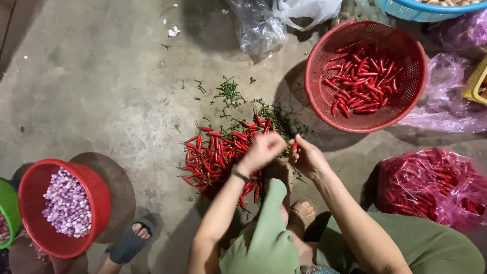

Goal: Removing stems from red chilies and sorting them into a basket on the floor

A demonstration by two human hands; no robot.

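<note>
I count one chilli pile (218,152) on the floor, two red baskets. My left hand (261,151) blurs, fingers unreadable; right hand (307,157) pinches one red chilli (294,146), mostly hidden.

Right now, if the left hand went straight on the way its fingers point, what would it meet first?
The left hand points right, toward the right hand, so it would probably meet the red chili pinched there first; depth is unclear.

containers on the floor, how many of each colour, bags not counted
Red: 2, the mesh basket holding chillies and the bowl of shallots
Blue: 1, a basket at the top edge
Green: 1, a bowl at the left edge
Total: 4
</note>
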